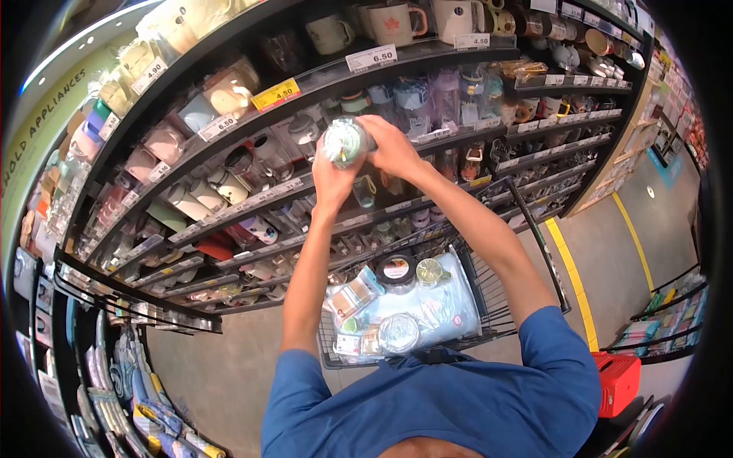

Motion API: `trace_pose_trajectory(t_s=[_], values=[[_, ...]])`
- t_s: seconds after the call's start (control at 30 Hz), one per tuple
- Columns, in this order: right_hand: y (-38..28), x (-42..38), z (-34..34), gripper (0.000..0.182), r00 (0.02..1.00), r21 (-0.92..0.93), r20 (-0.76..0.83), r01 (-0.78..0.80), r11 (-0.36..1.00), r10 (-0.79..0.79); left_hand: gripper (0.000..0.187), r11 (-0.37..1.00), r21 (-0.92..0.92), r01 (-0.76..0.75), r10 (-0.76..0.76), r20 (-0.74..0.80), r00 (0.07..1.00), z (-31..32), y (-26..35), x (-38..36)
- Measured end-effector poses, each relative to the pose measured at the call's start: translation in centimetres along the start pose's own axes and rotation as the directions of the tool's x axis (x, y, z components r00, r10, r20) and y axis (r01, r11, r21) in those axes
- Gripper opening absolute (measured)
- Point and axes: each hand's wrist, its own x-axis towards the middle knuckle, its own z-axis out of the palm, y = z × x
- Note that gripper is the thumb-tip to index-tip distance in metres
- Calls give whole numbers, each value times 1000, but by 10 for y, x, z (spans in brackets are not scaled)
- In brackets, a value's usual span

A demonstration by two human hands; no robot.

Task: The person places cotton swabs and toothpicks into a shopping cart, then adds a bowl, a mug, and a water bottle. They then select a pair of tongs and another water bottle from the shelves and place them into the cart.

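In front of the shelves I hold a bottle-like item with a pale green top (346,143), wrapped in clear plastic and seen from above. My left hand (332,179) is closed round its near left side. My right hand (391,146) grips its right side, with some of the fingers hidden behind it. Below my arms stands a black wire shopping cart (500,309). Inside lie a light blue plastic-wrapped pack (452,309), a round black-rimmed container (397,270), a clear plastic-wrapped round item (398,333) and several smaller packages.
Shelves of mugs, cups and bottles curve across the front, with price tags (372,58) along their edges. Folded textiles (149,404) hang at the lower left. A red case-like object (617,384) is at my right. Yellow lines (573,282) mark the grey floor.
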Motion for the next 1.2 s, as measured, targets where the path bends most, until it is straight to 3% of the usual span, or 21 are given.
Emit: trace_pose_trajectory(t_s=[0.2,0.27,0.33,0.4,0.47,0.6,0.73,0.8,0.97,1.2], values=[[47,20,37,60,972,-6,32,-234,972,234,65,996,-24,83,-83,2,997,8,-27,32],[56,21,42,61,969,-45,36,-242,969,243,61,999,32,0,1,-22,1000,10,-29,38],[55,22,44,54,925,-36,76,-370,928,372,56,972,95,215,-219,35,975,15,-42,41],[57,27,47,51,927,-56,97,-357,932,361,54,966,176,188,-196,34,980,18,-50,45],[61,28,51,49,877,-158,136,-440,884,461,55,928,295,226,-245,27,969,23,-52,44],[63,30,55,49,870,-199,145,-440,876,471,54,887,338,315,-349,40,936,21,-35,42],[55,30,48,51,803,-239,224,-504,830,552,56,898,347,271,-301,34,953,23,-48,32],[56,29,45,54,803,-208,290,-479,853,521,56,901,352,255,-274,6,962,22,-51,30],[82,27,61,54,837,-178,288,-431,885,465,52,838,415,354,-397,20,917,12,-37,32],[78,25,51,54,784,-167,337,-495,853,521,49,876,405,261,-300,33,954,19,-62,24]])
